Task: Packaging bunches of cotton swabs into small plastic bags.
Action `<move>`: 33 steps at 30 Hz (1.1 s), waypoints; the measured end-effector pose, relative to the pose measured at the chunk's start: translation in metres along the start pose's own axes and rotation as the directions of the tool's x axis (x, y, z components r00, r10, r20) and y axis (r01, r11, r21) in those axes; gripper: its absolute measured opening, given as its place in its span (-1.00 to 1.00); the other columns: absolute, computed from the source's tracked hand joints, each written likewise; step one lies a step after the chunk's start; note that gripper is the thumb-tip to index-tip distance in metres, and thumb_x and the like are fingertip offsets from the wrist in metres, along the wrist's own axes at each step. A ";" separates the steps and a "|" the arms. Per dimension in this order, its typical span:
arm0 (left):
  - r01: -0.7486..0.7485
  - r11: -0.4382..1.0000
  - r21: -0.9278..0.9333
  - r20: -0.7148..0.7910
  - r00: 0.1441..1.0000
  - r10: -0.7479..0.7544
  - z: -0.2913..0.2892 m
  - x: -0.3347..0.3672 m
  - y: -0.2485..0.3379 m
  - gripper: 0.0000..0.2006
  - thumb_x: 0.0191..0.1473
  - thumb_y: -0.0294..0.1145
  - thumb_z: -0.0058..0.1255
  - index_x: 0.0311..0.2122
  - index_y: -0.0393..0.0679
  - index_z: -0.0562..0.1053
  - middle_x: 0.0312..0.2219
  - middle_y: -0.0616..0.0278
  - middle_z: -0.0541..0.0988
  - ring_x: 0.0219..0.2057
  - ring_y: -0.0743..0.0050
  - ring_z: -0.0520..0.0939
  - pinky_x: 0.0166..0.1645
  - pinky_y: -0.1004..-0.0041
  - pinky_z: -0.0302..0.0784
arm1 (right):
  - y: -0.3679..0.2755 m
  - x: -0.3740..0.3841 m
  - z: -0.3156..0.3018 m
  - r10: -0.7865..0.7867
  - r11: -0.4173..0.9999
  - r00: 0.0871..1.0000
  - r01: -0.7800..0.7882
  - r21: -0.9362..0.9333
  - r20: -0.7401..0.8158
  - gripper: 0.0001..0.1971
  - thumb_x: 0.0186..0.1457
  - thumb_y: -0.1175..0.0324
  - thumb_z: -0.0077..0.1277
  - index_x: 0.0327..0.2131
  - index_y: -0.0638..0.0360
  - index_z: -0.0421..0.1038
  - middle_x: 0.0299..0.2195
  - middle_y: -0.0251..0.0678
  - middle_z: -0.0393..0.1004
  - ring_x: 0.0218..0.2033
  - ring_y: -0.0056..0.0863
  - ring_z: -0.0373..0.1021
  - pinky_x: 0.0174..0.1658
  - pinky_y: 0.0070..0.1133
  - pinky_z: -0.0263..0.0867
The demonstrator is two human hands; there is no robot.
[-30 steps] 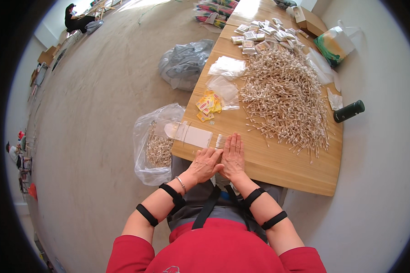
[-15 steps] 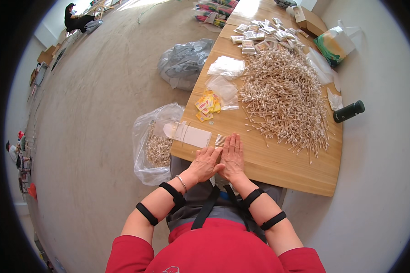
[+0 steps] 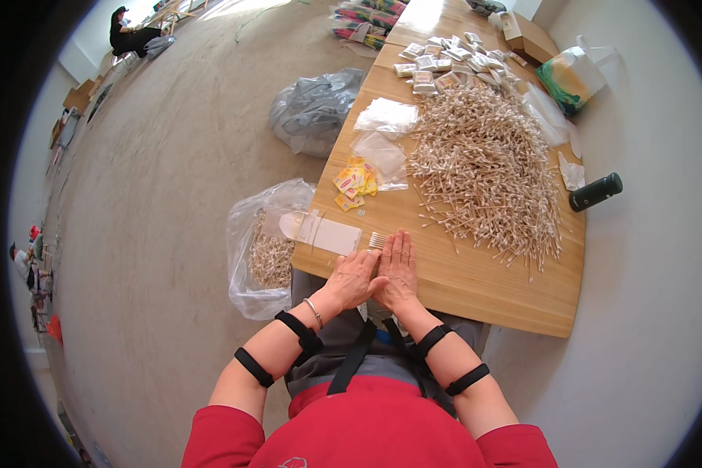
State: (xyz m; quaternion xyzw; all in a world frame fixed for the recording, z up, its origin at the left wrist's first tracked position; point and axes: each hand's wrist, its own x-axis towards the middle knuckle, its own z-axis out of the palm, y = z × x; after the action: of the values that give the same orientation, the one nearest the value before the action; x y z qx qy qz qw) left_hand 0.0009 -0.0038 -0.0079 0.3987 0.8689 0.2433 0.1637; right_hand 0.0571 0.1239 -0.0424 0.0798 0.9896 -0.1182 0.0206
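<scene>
At the table's near edge, a small row of cotton swabs (image 3: 377,240) lies side by side between my two hands. My right hand (image 3: 398,265) lies flat along the row's right side, fingers straight and held together. Against the near end of the row rests my left hand (image 3: 352,278), its fingers stretched forward and slightly bent; its thumb side meets my right hand. Part of the swabs is hidden under the fingers. Just left of the row is a white flat card-like piece (image 3: 335,235) with a clear rounded end and a band around it.
A big heap of loose swabs (image 3: 487,171) covers the table's middle. Small filled packs (image 3: 452,58), clear bags (image 3: 386,115) and yellow cards (image 3: 355,181) lie beyond. A dark green bottle (image 3: 597,192) lies by the wall. Left of the table sits an open plastic bag of swabs (image 3: 271,253).
</scene>
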 end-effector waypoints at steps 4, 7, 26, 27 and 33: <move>0.026 0.999 -0.019 -0.011 1.000 -0.026 -0.003 0.002 0.004 -0.32 0.08 0.07 -0.12 0.19 -0.14 0.10 -0.07 0.01 0.39 -0.05 -0.01 0.39 0.03 0.15 0.21 | -0.002 0.001 -0.005 0.023 1.000 0.998 -0.022 -0.009 0.062 -0.10 -0.02 0.07 -0.15 0.23 0.47 -0.32 0.29 0.12 -0.42 0.33 -0.04 -0.52 0.32 -0.27 -0.56; 0.068 0.997 0.034 0.031 0.997 -0.069 -0.002 0.007 0.005 -0.32 0.09 0.10 -0.14 0.19 -0.14 0.12 -0.05 0.08 0.40 -0.02 0.09 0.40 0.03 0.16 0.22 | -0.002 0.001 -0.003 0.024 1.000 0.999 -0.023 -0.007 0.028 -0.10 -0.02 0.06 -0.16 0.23 0.46 -0.32 0.29 0.12 -0.42 0.33 -0.05 -0.52 0.32 -0.28 -0.57; 0.052 0.998 -0.036 0.007 0.999 -0.052 0.010 0.016 -0.011 -0.42 0.01 -0.44 -0.15 0.19 -0.16 0.10 -0.08 0.05 0.47 -0.08 0.05 0.48 -0.05 0.13 0.34 | -0.004 0.001 -0.001 0.015 0.999 0.999 -0.013 0.048 -0.034 -0.14 0.00 0.04 -0.19 0.22 0.49 -0.24 0.28 0.15 -0.37 0.33 -0.02 -0.48 0.32 -0.26 -0.54; 0.041 0.998 -0.048 0.003 0.999 -0.041 0.011 0.017 -0.011 -0.41 -0.02 -0.47 -0.16 0.19 -0.16 0.10 -0.10 0.04 0.48 -0.09 0.04 0.49 -0.07 0.13 0.35 | -0.004 0.000 -0.002 0.018 0.998 1.000 -0.017 0.056 -0.024 -0.14 0.00 0.04 -0.19 0.22 0.49 -0.24 0.28 0.15 -0.37 0.33 -0.02 -0.48 0.32 -0.26 -0.54; 0.040 0.998 -0.048 -0.011 0.999 -0.040 0.010 0.020 -0.009 -0.41 -0.04 -0.50 -0.15 0.18 -0.18 0.11 -0.16 0.01 0.50 -0.15 0.01 0.52 -0.13 0.11 0.39 | -0.003 0.001 -0.002 0.022 0.998 1.000 -0.021 0.064 -0.021 -0.14 0.01 0.04 -0.20 0.21 0.50 -0.24 0.28 0.16 -0.36 0.33 -0.02 -0.48 0.32 -0.27 -0.55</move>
State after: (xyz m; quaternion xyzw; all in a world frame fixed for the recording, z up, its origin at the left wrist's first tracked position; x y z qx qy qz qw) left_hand -0.0128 0.0094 -0.0232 0.3757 0.8717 0.2629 0.1726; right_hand 0.0558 0.1220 -0.0395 0.0922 0.9845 -0.1488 0.0087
